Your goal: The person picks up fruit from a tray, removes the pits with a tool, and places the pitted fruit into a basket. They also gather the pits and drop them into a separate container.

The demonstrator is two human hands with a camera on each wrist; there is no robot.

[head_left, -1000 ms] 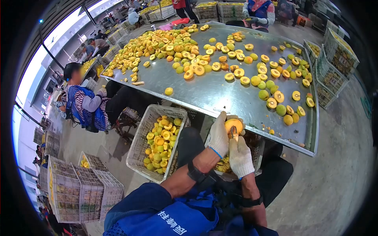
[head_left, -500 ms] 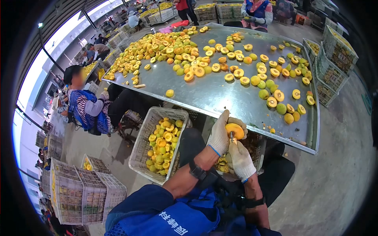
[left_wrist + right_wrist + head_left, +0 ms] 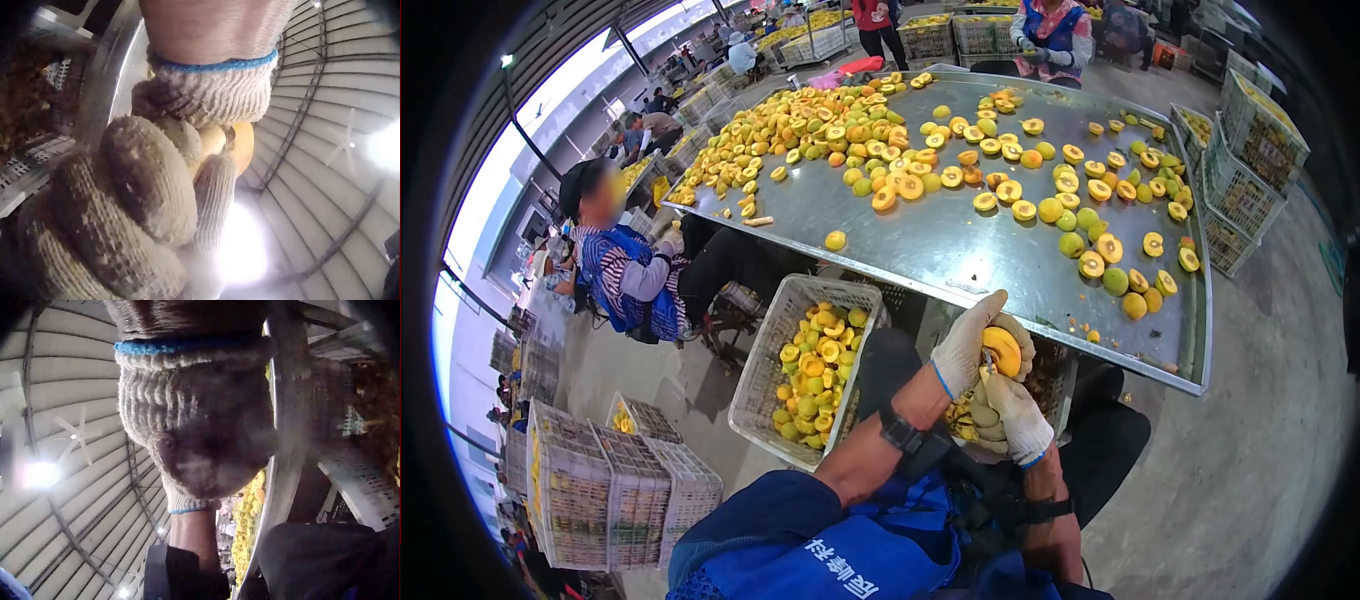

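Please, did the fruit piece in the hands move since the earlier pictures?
Yes. Against the near edge of the metal table in the head view, the fruit piece has shifted slightly away, lower in the picture.

So the metal tabletop (image 3: 890, 250) is stretching out just past the left hand (image 3: 968, 345). A big heap of yellow-green fruit (image 3: 825, 125) is piling up beyond and left of it, looser pieces (image 3: 1109, 247), many cut side up, are lying beyond and right, one lone fruit (image 3: 835, 240) is sitting left, and little scraps (image 3: 1092, 336) are resting right.
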